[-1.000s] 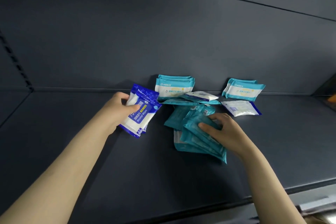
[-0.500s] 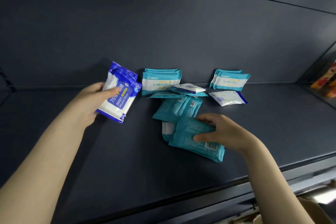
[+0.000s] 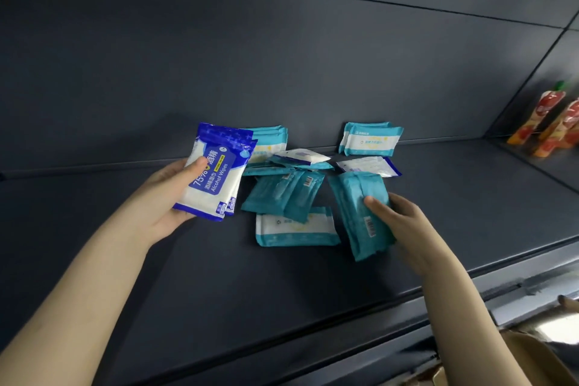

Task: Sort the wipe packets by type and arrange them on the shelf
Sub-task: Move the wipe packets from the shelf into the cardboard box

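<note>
My left hand [image 3: 170, 194] grips a small stack of blue-and-white alcohol wipe packets [image 3: 216, 172], held upright above the dark shelf [image 3: 156, 276]. My right hand [image 3: 398, 216] holds a bundle of teal wipe packets [image 3: 357, 207], lifted at the right of the pile. Loose teal packets [image 3: 285, 194] lie face down in the middle, over one lying face up [image 3: 294, 229]. Teal packets stand against the back wall in two groups, the left group [image 3: 269, 141] partly hidden and the right group [image 3: 369, 139] in full sight. Two blue-edged white packets [image 3: 369, 165] lie flat near them.
Orange and red drink pouches [image 3: 551, 122] stand on the adjoining shelf at the far right. The shelf's front lip [image 3: 407, 320] runs diagonally below my right arm. A brown cardboard box [image 3: 532, 354] shows at the bottom right corner.
My right hand has lifted the teal bundle off the pile and swung it right, uncovering the face-up packet beneath. My left hand has turned its blue packets more upright.
</note>
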